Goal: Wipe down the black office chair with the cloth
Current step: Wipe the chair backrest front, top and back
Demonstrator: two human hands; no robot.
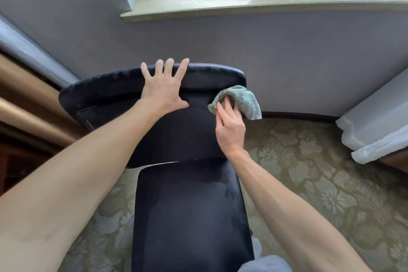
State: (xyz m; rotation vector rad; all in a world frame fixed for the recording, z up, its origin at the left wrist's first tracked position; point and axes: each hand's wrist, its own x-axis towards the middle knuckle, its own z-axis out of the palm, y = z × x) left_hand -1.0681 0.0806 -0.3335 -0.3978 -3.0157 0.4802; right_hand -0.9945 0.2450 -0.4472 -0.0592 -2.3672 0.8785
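We read no text, label, brand, number or sign anywhere in view. We checked the black office chair (189, 205) and saw plain dark upholstery with no legible tag or logo. The cloth (245, 99) shows no print or label. The carpet (309, 161) carries a floral pattern only, and the window sill (220, 4) bears no lettering.

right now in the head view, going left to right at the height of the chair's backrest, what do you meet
brown wooden edge → left hand → green cloth → white fabric
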